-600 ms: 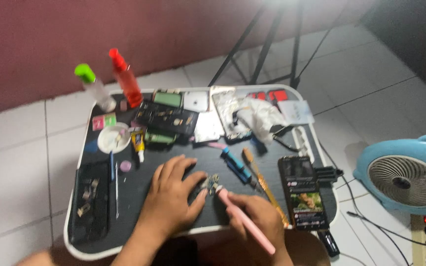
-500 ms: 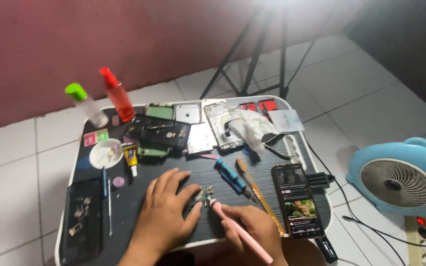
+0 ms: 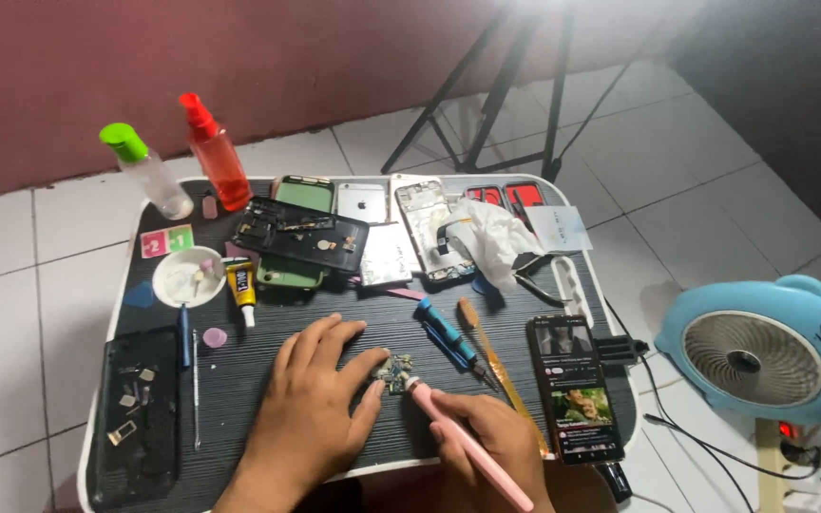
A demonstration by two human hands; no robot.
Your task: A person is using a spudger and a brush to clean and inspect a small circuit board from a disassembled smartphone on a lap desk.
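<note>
My left hand [image 3: 308, 408] lies palm down on the black ribbed tray table [image 3: 258, 342], its thumb and forefinger pressing the edge of a small circuit board [image 3: 393, 370]. My right hand [image 3: 491, 446] grips a pink pen-shaped tool [image 3: 467, 442] like a pencil. Its white tip touches the right side of the board. Just right of the board lie a blue screwdriver [image 3: 444, 334] and a thin wooden-handled brush [image 3: 486, 351].
A lit smartphone [image 3: 574, 388] lies at the tray's right edge. Further back are opened phone bodies [image 3: 301, 231], a crumpled tissue [image 3: 494, 239], a glue tube [image 3: 240, 287], a small white dish [image 3: 187, 277], a clear bottle [image 3: 147, 173] and a red bottle [image 3: 214, 155]. A blue fan [image 3: 762, 350] sits on the tiled floor.
The view has shifted and drawn closer. My hands have stayed on the small board, with the pink tool's tip still against it.
</note>
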